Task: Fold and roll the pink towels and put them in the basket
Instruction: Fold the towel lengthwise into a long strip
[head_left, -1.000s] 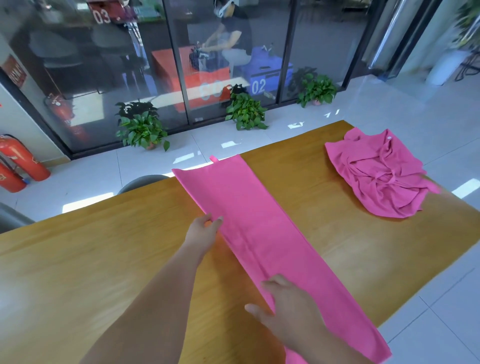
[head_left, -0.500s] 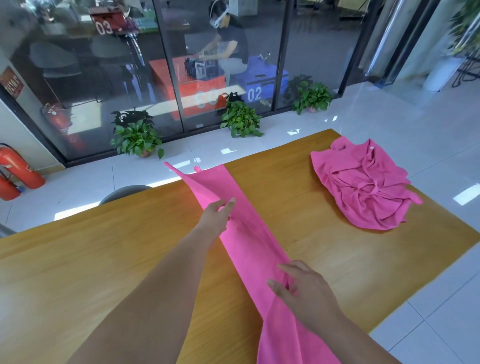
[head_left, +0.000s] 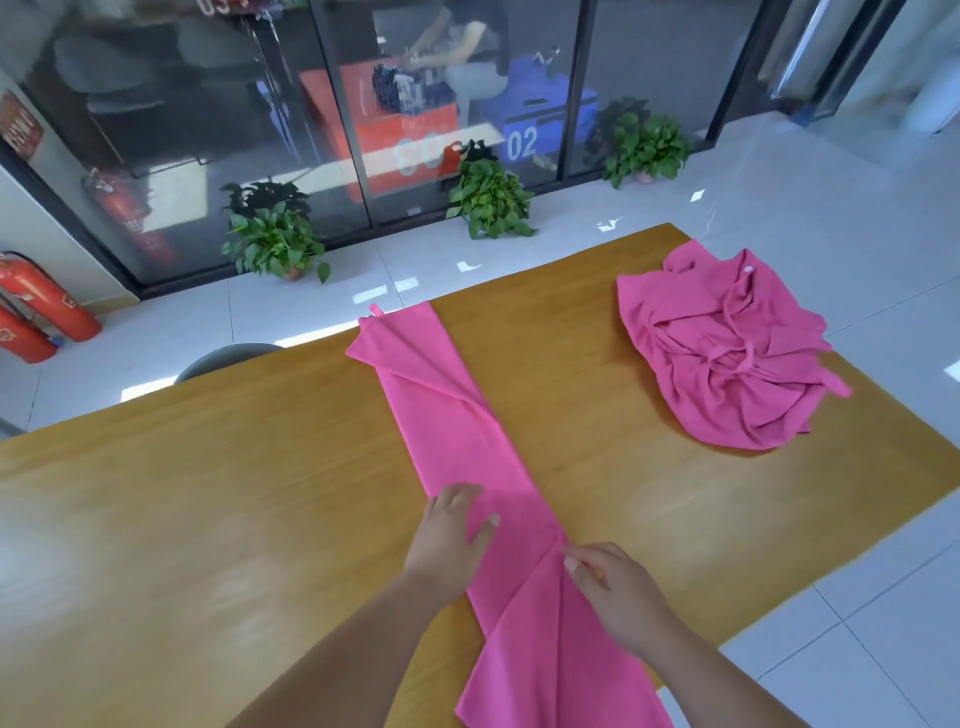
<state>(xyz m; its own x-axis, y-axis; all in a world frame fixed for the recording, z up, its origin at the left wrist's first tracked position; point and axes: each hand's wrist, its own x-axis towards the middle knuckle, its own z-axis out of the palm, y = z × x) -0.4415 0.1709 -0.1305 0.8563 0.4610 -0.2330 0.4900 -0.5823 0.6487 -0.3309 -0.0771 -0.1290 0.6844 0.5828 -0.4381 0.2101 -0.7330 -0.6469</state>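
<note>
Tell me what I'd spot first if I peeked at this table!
A long pink towel, folded into a strip, runs across the wooden table, with the left hand resting on it and the right hand pinching it. A crumpled pink towel lies at the table's far right.

Bare left grip (head_left: 451, 540), bare right grip (head_left: 615, 590), both forearms (head_left: 358, 644) bare too.

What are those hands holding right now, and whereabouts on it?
The right hand pinches the long pink towel at its right edge. The left hand lies on its left edge; whether it has a grip cannot be told.
</note>
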